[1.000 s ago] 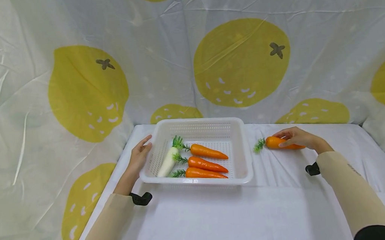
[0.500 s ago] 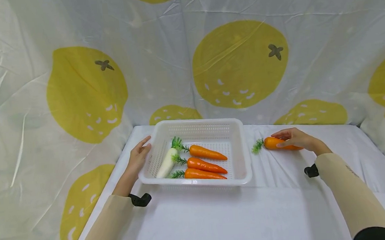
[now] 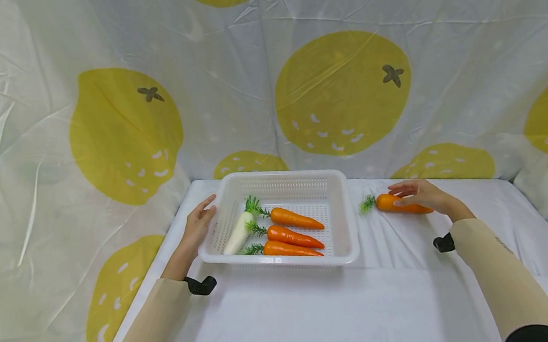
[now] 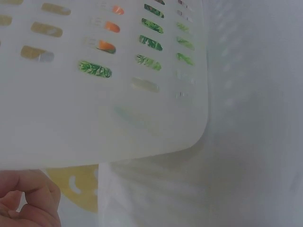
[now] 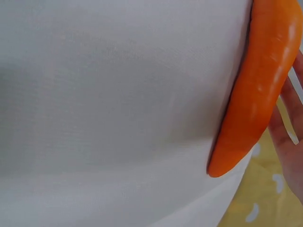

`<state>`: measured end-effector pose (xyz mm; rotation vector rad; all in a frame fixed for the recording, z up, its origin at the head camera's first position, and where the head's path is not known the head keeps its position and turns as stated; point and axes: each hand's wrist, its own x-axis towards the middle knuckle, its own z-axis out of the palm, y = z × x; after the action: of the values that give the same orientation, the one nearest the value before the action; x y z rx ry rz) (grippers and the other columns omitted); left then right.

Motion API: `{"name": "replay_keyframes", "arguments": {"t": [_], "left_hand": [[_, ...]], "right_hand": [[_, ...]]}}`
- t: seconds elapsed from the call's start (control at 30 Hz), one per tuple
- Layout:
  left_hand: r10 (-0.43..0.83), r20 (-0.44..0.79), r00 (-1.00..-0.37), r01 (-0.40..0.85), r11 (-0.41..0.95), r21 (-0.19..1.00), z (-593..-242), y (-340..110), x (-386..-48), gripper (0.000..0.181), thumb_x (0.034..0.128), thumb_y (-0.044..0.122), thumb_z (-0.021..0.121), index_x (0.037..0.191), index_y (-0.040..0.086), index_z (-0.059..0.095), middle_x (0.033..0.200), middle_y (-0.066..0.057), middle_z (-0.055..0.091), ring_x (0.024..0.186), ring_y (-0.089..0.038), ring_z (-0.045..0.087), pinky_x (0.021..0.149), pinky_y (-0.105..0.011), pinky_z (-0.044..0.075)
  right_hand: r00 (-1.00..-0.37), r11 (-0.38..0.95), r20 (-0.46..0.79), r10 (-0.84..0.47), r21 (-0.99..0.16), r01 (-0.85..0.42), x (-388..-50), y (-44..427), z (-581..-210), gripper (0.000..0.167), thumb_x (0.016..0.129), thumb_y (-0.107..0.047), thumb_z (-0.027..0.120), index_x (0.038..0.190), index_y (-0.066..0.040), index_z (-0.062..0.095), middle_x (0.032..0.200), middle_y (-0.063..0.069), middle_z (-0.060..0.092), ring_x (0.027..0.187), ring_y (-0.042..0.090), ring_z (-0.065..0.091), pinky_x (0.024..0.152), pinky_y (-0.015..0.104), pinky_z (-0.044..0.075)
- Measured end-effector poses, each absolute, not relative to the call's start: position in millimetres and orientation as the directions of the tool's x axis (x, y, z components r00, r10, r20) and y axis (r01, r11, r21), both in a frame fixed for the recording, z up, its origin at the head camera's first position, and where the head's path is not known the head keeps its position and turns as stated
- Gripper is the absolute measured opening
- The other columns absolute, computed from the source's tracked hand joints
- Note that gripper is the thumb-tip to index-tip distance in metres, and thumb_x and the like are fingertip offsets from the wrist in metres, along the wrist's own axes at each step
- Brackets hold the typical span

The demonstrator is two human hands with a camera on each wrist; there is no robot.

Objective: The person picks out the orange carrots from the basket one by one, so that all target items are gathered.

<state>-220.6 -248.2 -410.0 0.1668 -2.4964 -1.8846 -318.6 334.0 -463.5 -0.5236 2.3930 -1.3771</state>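
On the right of the white table lies an orange carrot (image 3: 386, 203) with a green leafy top. Over its body is my right hand (image 3: 423, 194), thumb and fingers spread apart. In the right wrist view the fingers (image 5: 292, 101) are nearly straight behind the carrot. My left hand (image 3: 197, 223) is at the left rim of a white plastic basket (image 3: 281, 263), thumb and bent fingers at the edge; the left wrist view hides the fingertips. Inside the basket lie a white radish (image 3: 237, 234) and three carrots (image 3: 297, 218).
The white-clothed table (image 3: 314, 313) extends in front of the basket. Behind and to the left hangs a curtain (image 3: 229, 99) with yellow lemon prints, meeting the table's back and left edges.
My right hand has loosened its hold, its fingers lifting slightly off the carrot, which stays in place. The left hand and basket keep their positions.
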Motion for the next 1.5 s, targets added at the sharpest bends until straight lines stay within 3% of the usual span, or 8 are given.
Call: {"name": "replay_keyframes", "arguments": {"t": [0.2, 0.43, 0.63, 0.73, 1.0, 1.3, 1.4, 1.5], "left_hand": [[-0.090, -0.056, -0.994, -0.077, 0.244, 0.967, -428.4, -258.6, -234.0, 0.049, 0.1067, 0.017, 0.048, 0.153, 0.003, 0.037, 0.113, -0.018, 0.058, 0.092, -0.012, 0.055, 0.076, -0.020, 0.046], [-0.108, -0.033, -0.994, -0.061, 0.268, 0.961, -446.9, -265.9, -243.1, 0.051, 0.1066, 0.025, 0.050, 0.154, 0.010, 0.039, 0.111, -0.012, 0.059, 0.089, -0.006, 0.055, 0.076, -0.019, 0.045], [-0.105, -0.049, -0.993, -0.075, 0.258, 0.963, -446.1, -268.7, -245.7, 0.050, 0.1068, 0.020, 0.049, 0.154, 0.006, 0.037, 0.116, -0.018, 0.059, 0.091, -0.008, 0.055, 0.076, -0.020, 0.045], [-0.101, -0.044, -0.994, -0.069, 0.253, 0.965, -446.7, -269.9, -245.6, 0.050, 0.1069, 0.020, 0.048, 0.154, 0.006, 0.037, 0.117, -0.020, 0.059, 0.091, -0.007, 0.055, 0.076, -0.020, 0.045], [-0.106, -0.008, -0.994, -0.036, 0.265, 0.964, -447.4, -267.3, -241.7, 0.050, 0.1066, 0.026, 0.049, 0.153, 0.010, 0.039, 0.111, -0.015, 0.060, 0.088, -0.004, 0.056, 0.076, -0.019, 0.046], [-0.097, -0.049, -0.994, -0.072, 0.251, 0.965, -433.6, -261.0, -235.5, 0.049, 0.1070, 0.019, 0.048, 0.153, 0.005, 0.038, 0.122, -0.026, 0.056, 0.094, -0.013, 0.056, 0.076, -0.019, 0.046], [-0.088, -0.049, -0.995, -0.070, 0.256, 0.964, -419.9, -253.9, -226.9, 0.048, 0.1070, 0.015, 0.047, 0.152, 0.001, 0.038, 0.119, -0.027, 0.056, 0.093, -0.014, 0.056, 0.076, -0.020, 0.046], [-0.091, -0.035, -0.995, -0.058, 0.261, 0.964, -427.4, -257.1, -230.6, 0.049, 0.1072, 0.020, 0.048, 0.153, 0.005, 0.038, 0.117, -0.023, 0.058, 0.091, -0.010, 0.056, 0.076, -0.020, 0.046]], "right_hand": [[-0.889, 0.519, -0.112, -0.445, -0.841, -0.154, -314.8, 330.4, -449.5, 0.058, 0.095, -0.016, 0.069, 0.142, 0.009, 0.047, 0.140, 0.029, 0.051, 0.127, 0.043, 0.049, 0.090, 0.019, 0.046], [-0.897, 0.534, -0.066, -0.437, -0.822, -0.199, -317.8, 318.5, -430.7, 0.059, 0.095, -0.021, 0.070, 0.145, 0.000, 0.048, 0.141, 0.024, 0.051, 0.127, 0.041, 0.049, 0.100, 0.043, 0.046], [-0.893, 0.453, 0.023, -0.449, -0.856, -0.250, -318.5, 294.1, -408.8, 0.056, 0.095, -0.021, 0.071, 0.144, -0.003, 0.050, 0.138, 0.017, 0.057, 0.123, 0.035, 0.054, 0.092, 0.026, 0.049], [-0.892, 0.412, 0.058, -0.448, -0.872, -0.264, -318.3, 278.5, -397.4, 0.055, 0.095, -0.018, 0.071, 0.144, -0.004, 0.051, 0.136, 0.014, 0.059, 0.120, 0.030, 0.057, 0.090, 0.023, 0.049], [-0.890, 0.333, 0.071, -0.451, -0.911, -0.241, -318.0, 235.6, -369.1, 0.055, 0.093, -0.018, 0.073, 0.144, -0.008, 0.053, 0.133, 0.011, 0.061, 0.119, 0.026, 0.059, 0.095, 0.032, 0.049], [-0.861, 0.250, 0.129, -0.491, -0.926, -0.282, -322.1, 190.2, -350.1, 0.051, 0.092, -0.015, 0.074, 0.140, -0.008, 0.057, 0.130, 0.010, 0.063, 0.117, 0.025, 0.060, 0.102, 0.042, 0.045], [-0.849, 0.222, 0.143, -0.508, -0.931, -0.290, -324.8, 175.7, -345.5, 0.049, 0.093, -0.015, 0.073, 0.139, -0.008, 0.057, 0.130, 0.010, 0.063, 0.118, 0.024, 0.060, 0.102, 0.044, 0.043], [-0.836, 0.178, 0.160, -0.526, -0.940, -0.292, -328.3, 159.5, -343.9, 0.047, 0.094, -0.013, 0.072, 0.138, -0.006, 0.058, 0.128, 0.009, 0.064, 0.118, 0.026, 0.060, 0.102, 0.044, 0.044]]}}
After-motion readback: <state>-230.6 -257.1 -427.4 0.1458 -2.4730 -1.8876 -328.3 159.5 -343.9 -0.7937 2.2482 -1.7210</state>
